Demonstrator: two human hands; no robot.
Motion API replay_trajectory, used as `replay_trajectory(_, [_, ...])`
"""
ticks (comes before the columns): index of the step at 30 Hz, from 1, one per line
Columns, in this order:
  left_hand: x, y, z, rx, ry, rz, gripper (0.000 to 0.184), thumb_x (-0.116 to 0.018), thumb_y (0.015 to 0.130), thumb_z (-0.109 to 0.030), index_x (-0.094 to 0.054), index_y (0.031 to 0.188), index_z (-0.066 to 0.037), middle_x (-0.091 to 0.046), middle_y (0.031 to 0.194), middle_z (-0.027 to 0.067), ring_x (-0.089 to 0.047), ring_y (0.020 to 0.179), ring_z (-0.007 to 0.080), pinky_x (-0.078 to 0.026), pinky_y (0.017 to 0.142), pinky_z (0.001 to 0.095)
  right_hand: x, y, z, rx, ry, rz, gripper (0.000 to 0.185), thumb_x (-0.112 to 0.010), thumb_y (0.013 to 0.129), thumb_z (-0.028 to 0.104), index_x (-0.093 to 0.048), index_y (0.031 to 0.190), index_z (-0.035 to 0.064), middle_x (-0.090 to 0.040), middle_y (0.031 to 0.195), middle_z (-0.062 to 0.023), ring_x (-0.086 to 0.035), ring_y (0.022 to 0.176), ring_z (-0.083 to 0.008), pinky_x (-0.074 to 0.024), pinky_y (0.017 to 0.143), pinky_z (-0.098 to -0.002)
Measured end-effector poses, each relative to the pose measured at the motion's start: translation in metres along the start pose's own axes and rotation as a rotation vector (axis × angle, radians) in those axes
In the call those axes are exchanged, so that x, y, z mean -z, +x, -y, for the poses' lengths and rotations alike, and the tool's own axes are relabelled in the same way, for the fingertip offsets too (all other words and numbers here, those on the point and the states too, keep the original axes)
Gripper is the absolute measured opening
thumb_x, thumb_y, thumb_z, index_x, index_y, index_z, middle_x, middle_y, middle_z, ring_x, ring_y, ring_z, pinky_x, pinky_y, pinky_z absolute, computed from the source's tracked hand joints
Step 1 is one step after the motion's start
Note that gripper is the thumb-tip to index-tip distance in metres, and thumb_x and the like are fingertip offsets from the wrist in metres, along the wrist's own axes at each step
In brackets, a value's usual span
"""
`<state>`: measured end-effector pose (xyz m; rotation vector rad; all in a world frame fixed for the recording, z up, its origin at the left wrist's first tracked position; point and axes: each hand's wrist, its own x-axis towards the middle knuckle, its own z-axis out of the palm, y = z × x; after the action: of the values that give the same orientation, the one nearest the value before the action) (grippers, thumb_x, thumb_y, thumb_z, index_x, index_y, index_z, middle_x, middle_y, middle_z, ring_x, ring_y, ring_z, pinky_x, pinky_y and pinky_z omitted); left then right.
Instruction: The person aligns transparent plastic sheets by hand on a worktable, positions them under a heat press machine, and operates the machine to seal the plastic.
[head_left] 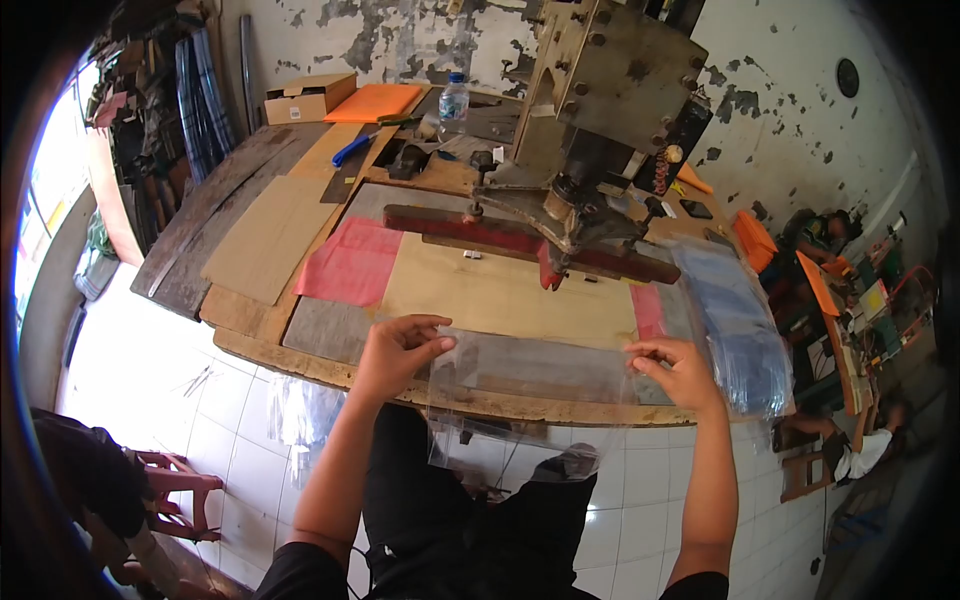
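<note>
A clear plastic sheet (530, 395) hangs between my two hands over the front edge of the table. My left hand (408, 352) pinches its upper left corner, and my right hand (672, 368) pinches the upper right corner. Just beyond lies a cream-coloured sheet (500, 290) on the grey work plate (325, 325), with red material (355, 262) at its left end and more red at its right. Above the cream sheet stands a press with a long red bar (600, 262). A stack of clear plastic sheets (735, 330) lies to the right of my right hand.
A water bottle (453, 105), an orange packet (375, 103), a cardboard box (310, 98) and a blue cutter (350, 150) are at the back left. Brown board (265, 240) lies on the left. Other people sit at the right and lower left, near a red stool (185, 490).
</note>
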<state>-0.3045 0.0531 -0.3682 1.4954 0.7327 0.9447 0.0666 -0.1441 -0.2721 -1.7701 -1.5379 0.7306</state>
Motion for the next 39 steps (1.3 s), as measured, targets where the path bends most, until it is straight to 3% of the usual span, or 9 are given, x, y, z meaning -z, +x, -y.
replay_trajectory(5, [0.0,-0.005,-0.045,0.009,-0.082,0.031,0.022,-0.082,0.092,-0.006,-0.075,0.112,0.001,-0.075,0.093,0.0033,-0.069,0.082,0.0092,-0.055,0.08,0.0257,0.013,-0.013,0.023,0.19,-0.005,-0.091,0.023,-0.07,0.095,-0.003,-0.078,0.116,0.0013,-0.077,0.102,-0.0092,-0.072,0.09,-0.016,-0.0582,0.081,-0.0285])
replay_trajectory(8, [-0.001,-0.004,-0.08,-0.1,0.062,0.038,0.014,-0.078,0.095,-0.005,-0.074,0.107,0.001,-0.076,0.094,0.0055,-0.071,0.089,0.0127,-0.056,0.086,0.0292,0.022,-0.018,0.032,0.293,-0.013,-0.126,0.025,-0.069,0.094,-0.005,-0.078,0.117,0.0009,-0.076,0.102,-0.0101,-0.072,0.09,-0.0173,-0.0583,0.081,-0.0287])
replay_trajectory(10, [-0.005,-0.006,-0.106,-0.29,0.304,0.0,0.01,-0.073,0.098,-0.006,-0.069,0.104,0.001,-0.077,0.096,0.0083,-0.073,0.095,0.0154,-0.056,0.09,0.031,0.026,-0.022,0.039,0.326,-0.02,-0.148,0.025,-0.068,0.094,-0.007,-0.078,0.116,0.0006,-0.076,0.103,-0.0103,-0.072,0.089,-0.0177,-0.0583,0.08,-0.0291])
replay_trajectory(13, [-0.011,-0.003,-0.125,-0.37,0.195,0.015,0.009,-0.07,0.1,-0.007,-0.065,0.103,0.001,-0.077,0.094,0.0097,-0.074,0.097,0.0166,-0.055,0.092,0.0319,0.036,-0.032,0.058,0.351,-0.008,-0.159,0.022,-0.068,0.093,-0.008,-0.076,0.112,-0.0012,-0.075,0.102,-0.01,-0.072,0.088,-0.0175,-0.0576,0.08,-0.0297])
replay_trajectory(15, [-0.01,-0.004,-0.139,-0.402,0.253,0.027,0.009,-0.069,0.101,-0.005,-0.063,0.105,0.002,-0.077,0.094,0.011,-0.075,0.095,0.0177,-0.057,0.088,0.0318,0.042,-0.035,0.062,0.35,0.01,-0.151,0.019,-0.067,0.093,-0.008,-0.075,0.11,-0.0026,-0.075,0.102,-0.0095,-0.071,0.088,-0.0169,-0.0571,0.08,-0.0299])
replay_trajectory(18, [-0.011,-0.005,-0.152,-0.332,0.049,0.042,0.013,-0.069,0.102,-0.006,-0.065,0.109,0.005,-0.078,0.094,0.0132,-0.075,0.088,0.0153,-0.06,0.077,0.0278,0.051,-0.038,0.061,0.286,0.177,-0.121,0.015,-0.067,0.094,-0.007,-0.07,0.107,-0.0025,-0.073,0.1,-0.0077,-0.07,0.09,-0.015,-0.0557,0.083,-0.0299])
replay_trajectory(20, [-0.01,-0.006,-0.157,-0.333,0.05,0.045,0.015,-0.069,0.102,-0.006,-0.066,0.11,0.005,-0.079,0.094,0.0135,-0.075,0.087,0.0155,-0.06,0.077,0.0278,0.059,-0.039,0.069,0.235,0.199,-0.008,0.013,-0.066,0.095,-0.004,-0.066,0.107,-0.0003,-0.072,0.099,-0.0061,-0.07,0.092,-0.0141,-0.055,0.086,-0.0295])
replay_trajectory(32, [-0.015,-0.018,-0.176,-0.338,0.024,0.059,0.016,-0.07,0.101,-0.003,-0.068,0.111,0.009,-0.078,0.093,0.0157,-0.078,0.088,0.0206,-0.065,0.073,0.0319,0.075,-0.036,0.086,0.154,0.052,0.034,0.013,-0.069,0.094,-0.006,-0.066,0.106,-0.0007,-0.069,0.1,-0.0042,-0.07,0.095,-0.0146,-0.0557,0.089,-0.0301])
replay_trajectory(39, [-0.012,-0.019,-0.176,-0.305,0.048,0.066,0.02,-0.07,0.101,-0.007,-0.069,0.115,0.008,-0.079,0.097,0.0148,-0.078,0.093,0.0187,-0.066,0.076,0.0295,0.078,-0.035,0.085,0.244,0.009,0.099,0.012,-0.07,0.092,-0.008,-0.068,0.102,-0.0015,-0.064,0.102,-0.0057,-0.067,0.095,-0.015,-0.0554,0.09,-0.0302])
